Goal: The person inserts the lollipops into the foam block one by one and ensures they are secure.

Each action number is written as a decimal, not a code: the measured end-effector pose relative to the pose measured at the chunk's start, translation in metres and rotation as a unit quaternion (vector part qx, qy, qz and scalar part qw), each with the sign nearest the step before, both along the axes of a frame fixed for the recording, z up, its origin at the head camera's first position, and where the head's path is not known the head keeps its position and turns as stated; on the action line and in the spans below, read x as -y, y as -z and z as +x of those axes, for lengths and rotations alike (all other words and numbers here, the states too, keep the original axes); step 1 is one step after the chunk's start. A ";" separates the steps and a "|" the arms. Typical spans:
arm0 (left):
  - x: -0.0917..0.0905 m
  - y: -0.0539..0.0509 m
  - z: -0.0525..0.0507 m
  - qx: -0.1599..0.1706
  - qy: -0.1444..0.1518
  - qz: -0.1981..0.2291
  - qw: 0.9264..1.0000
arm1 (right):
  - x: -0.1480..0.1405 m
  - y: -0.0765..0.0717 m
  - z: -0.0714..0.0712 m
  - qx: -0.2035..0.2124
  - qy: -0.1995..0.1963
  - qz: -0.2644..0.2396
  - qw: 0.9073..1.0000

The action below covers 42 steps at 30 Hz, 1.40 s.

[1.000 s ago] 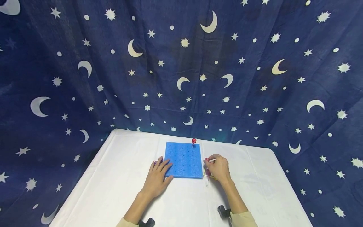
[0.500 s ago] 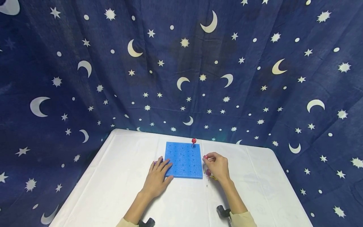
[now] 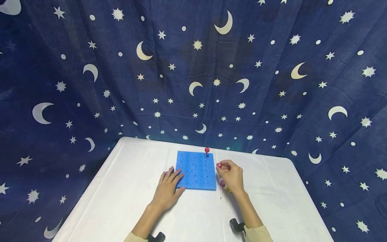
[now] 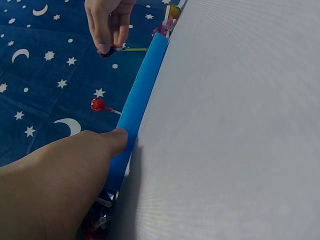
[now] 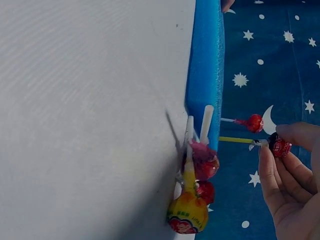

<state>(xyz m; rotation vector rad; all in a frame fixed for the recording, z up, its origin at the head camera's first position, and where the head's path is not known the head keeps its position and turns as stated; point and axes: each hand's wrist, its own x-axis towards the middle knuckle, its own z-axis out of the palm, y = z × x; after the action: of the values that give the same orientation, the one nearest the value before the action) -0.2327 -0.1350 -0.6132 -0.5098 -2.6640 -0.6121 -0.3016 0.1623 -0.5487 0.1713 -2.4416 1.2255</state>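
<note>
A blue foam board (image 3: 196,169) with rows of small holes lies on the white table. My left hand (image 3: 165,192) rests on its left edge, fingers spread. At the board's far right, a red lollipop (image 3: 207,150) stands upright in a hole. Just right of the board my right hand (image 3: 232,176) pinches a dark red-wrapped lollipop (image 5: 280,145) by its head, its yellow stick pointing down in the head view. Whether the stick's tip touches anything cannot be told. Under that hand lie several lollipops, one with a yellow wrapper (image 5: 188,212) and one with a pink wrapper (image 5: 204,159).
More wrapped lollipops (image 4: 95,227) lie left of the board, partly hidden by the left hand. A dark blue cloth (image 3: 193,67) with moons and stars hangs behind the table (image 3: 193,218). Black wrist mounts (image 3: 237,225) sit by the forearms.
My right hand has turned the pinched lollipop from lying sideways to upright, stick down, and raised it slightly. The left hand and the board have stayed in place.
</note>
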 end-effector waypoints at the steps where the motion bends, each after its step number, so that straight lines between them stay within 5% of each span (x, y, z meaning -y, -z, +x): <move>1: 0.000 0.000 0.000 0.000 0.000 0.000 1.000 | 0.001 -0.001 0.000 -0.004 0.000 -0.001 1.000; 27: -0.001 -0.002 0.000 0.002 -0.002 -0.003 1.000 | 0.018 -0.008 -0.010 -0.027 -0.017 -0.049 0.998; 42: 0.000 -0.001 0.001 0.006 -0.002 -0.004 1.000 | 0.027 -0.005 -0.017 -0.039 -0.013 -0.033 0.999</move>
<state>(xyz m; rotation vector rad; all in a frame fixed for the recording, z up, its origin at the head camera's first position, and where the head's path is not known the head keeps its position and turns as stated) -0.2317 -0.1348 -0.6119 -0.5051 -2.6791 -0.6064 -0.3191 0.1350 -0.5440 0.2280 -2.3351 1.2846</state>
